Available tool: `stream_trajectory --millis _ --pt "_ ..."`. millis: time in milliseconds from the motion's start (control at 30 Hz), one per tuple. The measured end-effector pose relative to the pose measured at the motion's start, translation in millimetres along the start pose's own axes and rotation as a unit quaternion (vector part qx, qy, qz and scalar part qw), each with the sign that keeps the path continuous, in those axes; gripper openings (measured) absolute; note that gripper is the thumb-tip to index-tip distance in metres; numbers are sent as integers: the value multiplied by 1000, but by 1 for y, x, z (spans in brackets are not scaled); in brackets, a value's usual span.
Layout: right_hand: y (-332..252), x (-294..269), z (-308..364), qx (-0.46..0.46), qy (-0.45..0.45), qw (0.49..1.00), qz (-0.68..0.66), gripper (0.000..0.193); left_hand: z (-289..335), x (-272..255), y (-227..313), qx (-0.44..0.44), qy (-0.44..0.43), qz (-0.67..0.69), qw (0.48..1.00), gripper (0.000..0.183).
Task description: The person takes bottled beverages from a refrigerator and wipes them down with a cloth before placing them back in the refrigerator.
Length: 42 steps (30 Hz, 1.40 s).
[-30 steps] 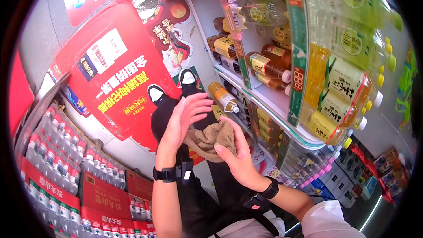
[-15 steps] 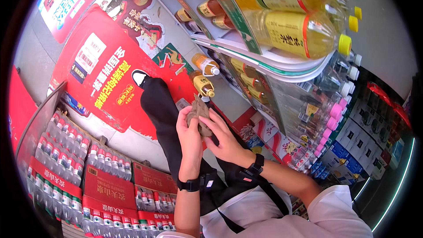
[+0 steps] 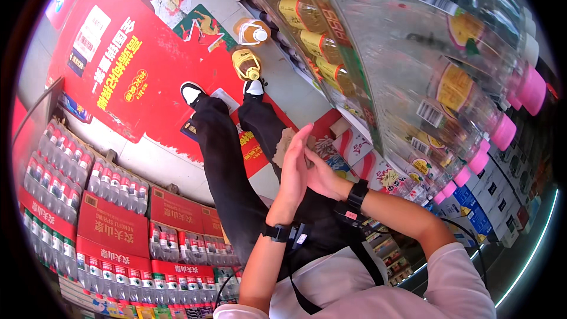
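My two hands are brought together in front of my legs, with a crumpled grey-brown cloth (image 3: 284, 148) between them. My left hand (image 3: 293, 171) is upright, its fingers straight and pressed side by side, seen from its edge. My right hand (image 3: 322, 176) leans against it from the right, and its fingertips are partly hidden behind the left hand. Part of the cloth sticks out beyond the left hand's far side; the rest is covered by the palms. Both wrists wear black straps.
On my right, a shelf unit holds clear bottles with pink caps (image 3: 502, 133) and yellow-labelled oil bottles (image 3: 331, 77). Two oil bottles (image 3: 245, 64) stand on the floor ahead, beside a red floor mat (image 3: 112, 91). Shrink-wrapped water bottles and red cartons (image 3: 112, 224) are stacked at left.
The hands have gone from bunching the cloth in bent fingers to pressing it between straightened palms, and they sit further right in view. The view has shifted, bringing the shelf's pink-capped bottles closer.
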State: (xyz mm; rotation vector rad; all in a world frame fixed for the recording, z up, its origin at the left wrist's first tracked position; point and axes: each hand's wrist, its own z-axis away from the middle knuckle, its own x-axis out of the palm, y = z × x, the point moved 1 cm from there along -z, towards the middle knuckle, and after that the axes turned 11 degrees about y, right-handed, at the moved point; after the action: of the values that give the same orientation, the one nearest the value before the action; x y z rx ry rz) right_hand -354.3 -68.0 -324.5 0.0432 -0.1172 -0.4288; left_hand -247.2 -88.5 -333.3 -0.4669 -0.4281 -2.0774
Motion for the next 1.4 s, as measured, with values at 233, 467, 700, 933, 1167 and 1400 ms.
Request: stream_trajectory --millis 233,467,700,933,1167,1400 --pt "-42 -45 -40 -77 53 995 43 43 -46 -51 58 128 31 -136 982 25" --pt "15 -174 -43 -69 261 954 132 43 -213 -145 75 180 231 -308 905 47" --pt "82 -254 39 52 332 879 339 41 -253 -119 48 118 190 -222 949 58" --pt "88 -241 44 85 366 904 203 42 -242 -115 54 94 118 -443 884 15" --pt "75 -225 30 39 290 935 203 47 -166 -93 71 342 70 -531 772 13" --pt "45 -186 46 -168 217 923 270 35 24 -33 103 459 69 -508 725 18"
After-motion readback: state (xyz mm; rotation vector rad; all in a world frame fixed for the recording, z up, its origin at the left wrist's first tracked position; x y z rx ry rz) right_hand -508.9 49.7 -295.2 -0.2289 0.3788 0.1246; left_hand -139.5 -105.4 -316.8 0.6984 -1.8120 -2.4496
